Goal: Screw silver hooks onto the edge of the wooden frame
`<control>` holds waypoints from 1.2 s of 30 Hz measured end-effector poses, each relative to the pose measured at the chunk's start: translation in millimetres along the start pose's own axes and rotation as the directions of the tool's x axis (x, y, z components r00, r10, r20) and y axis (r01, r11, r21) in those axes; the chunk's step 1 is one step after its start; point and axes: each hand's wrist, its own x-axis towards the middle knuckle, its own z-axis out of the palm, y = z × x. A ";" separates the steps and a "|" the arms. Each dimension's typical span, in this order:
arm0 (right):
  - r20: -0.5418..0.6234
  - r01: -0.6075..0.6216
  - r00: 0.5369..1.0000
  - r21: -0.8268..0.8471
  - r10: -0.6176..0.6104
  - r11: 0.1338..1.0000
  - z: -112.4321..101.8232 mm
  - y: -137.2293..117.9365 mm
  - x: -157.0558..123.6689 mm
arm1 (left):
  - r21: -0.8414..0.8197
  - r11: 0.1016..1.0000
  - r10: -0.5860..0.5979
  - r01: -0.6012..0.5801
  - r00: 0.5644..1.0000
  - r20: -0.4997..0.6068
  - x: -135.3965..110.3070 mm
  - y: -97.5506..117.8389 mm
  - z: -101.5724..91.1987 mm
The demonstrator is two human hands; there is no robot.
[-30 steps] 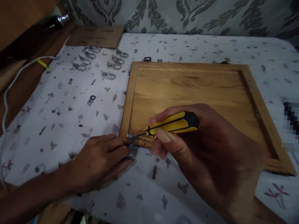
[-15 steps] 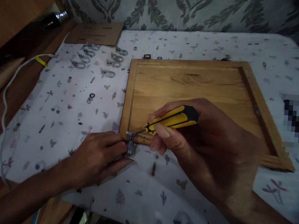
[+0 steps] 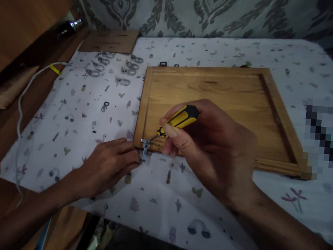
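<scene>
My right hand (image 3: 211, 144) is closed round the yellow and black handle of a screwdriver (image 3: 181, 118). Its thin shaft slants down to the left, and the tip meets a metal cabinet hinge (image 3: 145, 145). The hinge sits at the near left corner of a wooden cabinet door (image 3: 192, 92), which lies flat on the table. Its arm sticks out past the door's near edge. My left hand (image 3: 109, 164) rests on the cloth just left of the hinge, fingers curled together, with the fingertips against the hinge arm; the grip itself is partly hidden.
Several more hinges (image 3: 122, 81) lie at the back left, before a flat piece of cardboard (image 3: 109, 40). A patterned white cloth (image 3: 153, 205) covers the table. A white cable (image 3: 20, 116) hangs along its left side. Metal fittings (image 3: 163, 64) show at the door's far edge.
The camera view has shifted slightly. My right hand has turned the screwdriver handle somewhat steeper, its tip still at the hinge. My left thumb has drawn in, leaving more of the hinge arm showing.
</scene>
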 end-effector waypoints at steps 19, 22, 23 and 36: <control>-0.006 0.028 1.000 -0.072 -0.029 0.997 -2.9 0.8 0.8 | -0.424 0.858 -0.285 0.289 0.956 0.076 17.6 -12.9 -17.5; -0.001 0.038 0.999 -0.103 -0.038 0.994 -3.1 0.3 1.5 | -0.436 0.840 -0.295 0.324 0.946 0.134 27.4 -13.6 -16.5; -0.003 0.039 0.999 -0.110 -0.039 0.993 -3.1 0.2 1.6 | -0.431 0.838 -0.299 0.335 0.942 0.149 29.7 -13.9 -16.1; 0.017 0.046 0.999 -0.076 -0.045 0.996 -4.9 -0.2 -1.0 | -0.440 0.781 -0.316 0.443 0.889 0.333 42.6 -22.0 -18.7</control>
